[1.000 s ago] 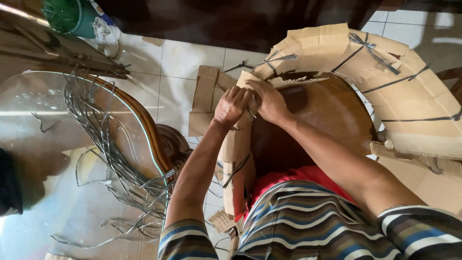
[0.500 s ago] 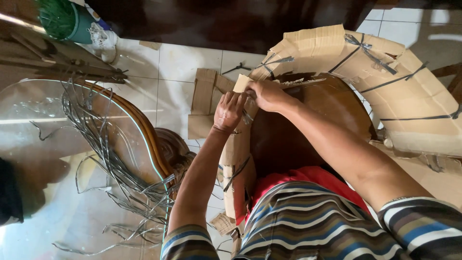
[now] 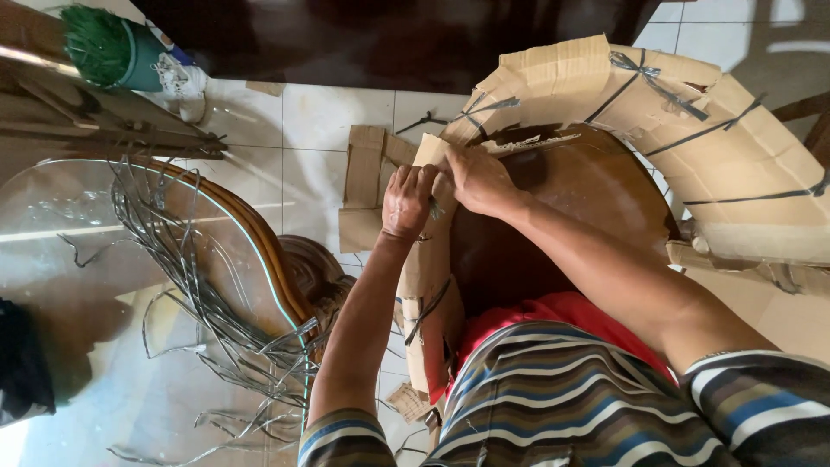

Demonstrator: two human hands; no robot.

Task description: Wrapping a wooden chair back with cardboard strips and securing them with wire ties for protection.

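The cardboard wrap (image 3: 605, 95) sat around a brown wooden chair (image 3: 571, 199), right in front of the person, and gray straps (image 3: 657, 86) ran across it. The left hand (image 3: 408, 201) was closed tight on the edge of the cardboard. The right hand (image 3: 480, 180) was closed on that same edge, just beside the left one. A pile of loose gray straps (image 3: 190, 285) lay on the glass bench (image 3: 69, 225). Flat cardboard bits (image 3: 363, 173) lay on the white tile floor (image 3: 320, 112).

white tiled floor (image 3: 320, 130) | cardboard scraps (image 3: 363, 186) lying flat | glass tabletop (image 3: 60, 225) | cut grey straps (image 3: 186, 277) heaped
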